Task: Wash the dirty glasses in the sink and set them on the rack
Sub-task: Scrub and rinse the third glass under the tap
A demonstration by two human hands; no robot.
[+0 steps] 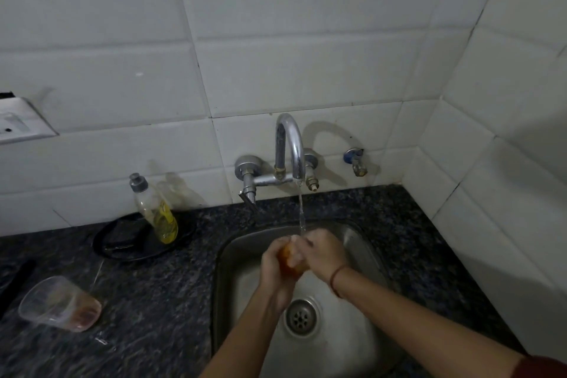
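Head view: over the sink (245,255), above its drain (300,316), the left hand (274,258) and right hand (322,255) wrap closed around a brown-tinted glass (290,259) under the tap (288,147) stream. Wet glass could slip and strike the basin. Left of the sink, another glass (59,304) lies tipped.

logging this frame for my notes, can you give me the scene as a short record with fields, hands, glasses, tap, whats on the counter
left hand: wrapped around the glass being washed, over the sink
right hand: also on that glass, fingers at its top
glass being washed: orange-brown tint, under the stream
tap: running, water falls on the hands
second glass: lying on its side on the counter, reddish residue at its base
dish soap bottle: on the counter left of the tap, yellow liquid
rack: not in view
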